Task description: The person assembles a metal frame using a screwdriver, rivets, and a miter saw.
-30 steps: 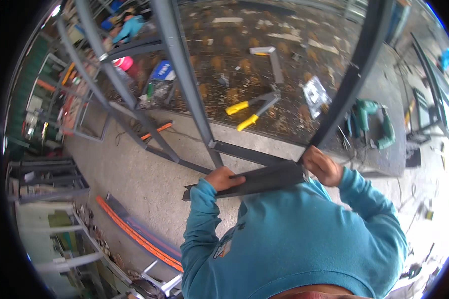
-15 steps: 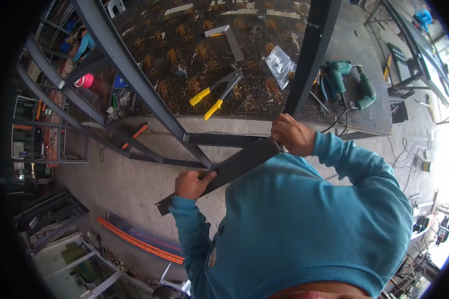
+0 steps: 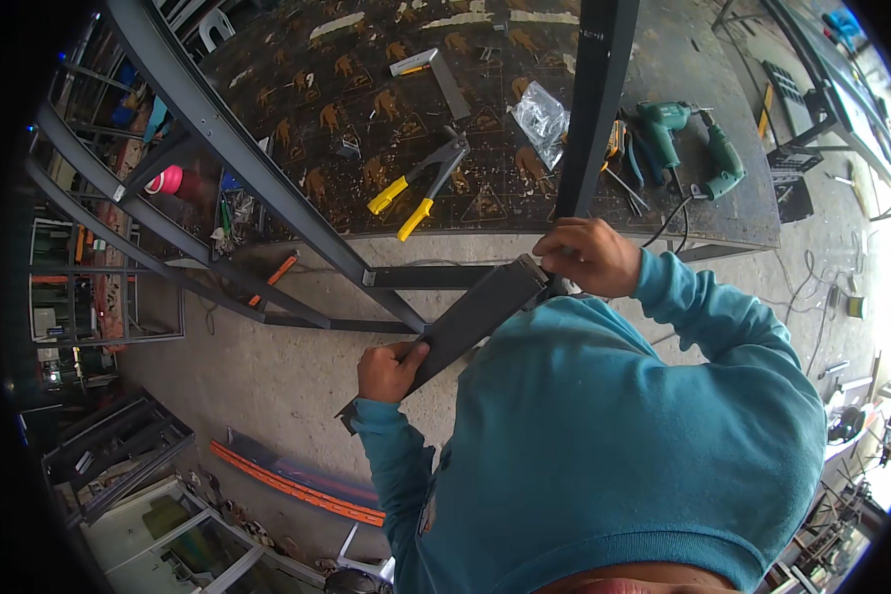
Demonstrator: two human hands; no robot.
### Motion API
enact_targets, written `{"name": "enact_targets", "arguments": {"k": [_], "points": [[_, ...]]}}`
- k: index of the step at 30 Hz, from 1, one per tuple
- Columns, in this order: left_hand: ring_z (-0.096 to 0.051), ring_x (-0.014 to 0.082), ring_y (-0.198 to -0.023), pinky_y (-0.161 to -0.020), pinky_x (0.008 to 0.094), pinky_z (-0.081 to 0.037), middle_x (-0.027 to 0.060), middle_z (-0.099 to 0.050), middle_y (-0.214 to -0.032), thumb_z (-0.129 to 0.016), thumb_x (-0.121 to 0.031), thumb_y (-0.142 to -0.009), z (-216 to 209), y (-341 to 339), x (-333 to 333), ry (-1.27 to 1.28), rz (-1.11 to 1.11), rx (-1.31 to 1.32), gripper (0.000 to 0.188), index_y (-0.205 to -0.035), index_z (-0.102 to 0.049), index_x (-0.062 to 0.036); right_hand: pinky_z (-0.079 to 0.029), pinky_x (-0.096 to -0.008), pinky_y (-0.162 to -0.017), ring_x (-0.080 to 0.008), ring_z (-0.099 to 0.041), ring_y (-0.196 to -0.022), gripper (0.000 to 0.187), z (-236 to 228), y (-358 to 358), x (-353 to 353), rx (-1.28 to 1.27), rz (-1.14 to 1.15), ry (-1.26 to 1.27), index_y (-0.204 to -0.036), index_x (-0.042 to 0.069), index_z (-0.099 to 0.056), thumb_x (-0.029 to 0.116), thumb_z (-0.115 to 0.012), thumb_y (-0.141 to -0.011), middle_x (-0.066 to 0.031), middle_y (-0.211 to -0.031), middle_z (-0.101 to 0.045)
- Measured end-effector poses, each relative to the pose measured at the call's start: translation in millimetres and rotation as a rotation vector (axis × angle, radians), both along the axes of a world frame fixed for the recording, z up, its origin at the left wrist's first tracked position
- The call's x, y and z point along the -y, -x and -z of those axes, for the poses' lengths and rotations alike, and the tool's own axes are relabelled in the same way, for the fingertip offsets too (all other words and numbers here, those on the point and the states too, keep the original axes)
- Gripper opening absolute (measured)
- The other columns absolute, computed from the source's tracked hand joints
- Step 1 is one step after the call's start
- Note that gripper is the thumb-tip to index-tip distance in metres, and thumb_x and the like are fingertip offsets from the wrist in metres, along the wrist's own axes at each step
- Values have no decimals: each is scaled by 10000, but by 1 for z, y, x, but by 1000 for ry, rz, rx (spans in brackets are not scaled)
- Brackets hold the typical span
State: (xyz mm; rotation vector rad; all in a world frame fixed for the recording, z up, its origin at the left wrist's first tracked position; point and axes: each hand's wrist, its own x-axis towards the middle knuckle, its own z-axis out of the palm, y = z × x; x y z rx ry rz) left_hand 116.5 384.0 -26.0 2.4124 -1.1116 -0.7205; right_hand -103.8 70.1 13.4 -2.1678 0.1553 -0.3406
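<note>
A long dark grey metal profile (image 3: pixel 470 319) lies slantwise in front of my body, its upper right end raised. My left hand (image 3: pixel 388 372) is closed round its lower part, thumb on the top face. At the other end, by the profile's open mouth, my right hand (image 3: pixel 592 259) has its fingers curled together; any small piece between them is hidden. Just beyond stands a dark grey metal frame (image 3: pixel 230 148), with a crossbar (image 3: pixel 436 278) behind the profile and an upright bar (image 3: pixel 596 99) beyond my right hand.
On the dark worktable (image 3: pixel 317 99) lie yellow-handled cutters (image 3: pixel 421 188), a try square (image 3: pixel 445 84), a clear plastic bag (image 3: pixel 541 124), pliers (image 3: pixel 643 158) and a green power drill (image 3: pixel 663 127). An orange-handled tool (image 3: pixel 274 278) and a long orange bar (image 3: pixel 297 485) are on the floor.
The profile has turned steeper, its right end swinging toward the far side. My right fingers have shifted from gripping over its end to its open mouth. My left hand keeps its hold.
</note>
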Motion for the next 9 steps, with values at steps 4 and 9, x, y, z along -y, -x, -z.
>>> {"name": "enact_targets", "arguments": {"k": [4, 9], "points": [[-691, 378, -717, -649, 452, -517, 174, -692, -717, -651, -553, -872, -4, 6, 1, -30, -14, 36, 482, -917, -787, -92, -545, -419, -689, -325, -676, -798, 144, -2, -4, -5, -49, -13, 12, -983, 11, -705, 81, -665, -863, -169, -885, -673], [-699, 364, -719, -665, 438, -535, 156, -705, -726, -659, -576, -853, -9, 14, 2, -102, 6, 129, 487, -913, -796, -113, -556, -395, -762, -339, -700, -859, 200, -2, -5, -6, -357, 13, 93, -947, 43, -738, 187, -723, -809, -189, -912, -718]]}}
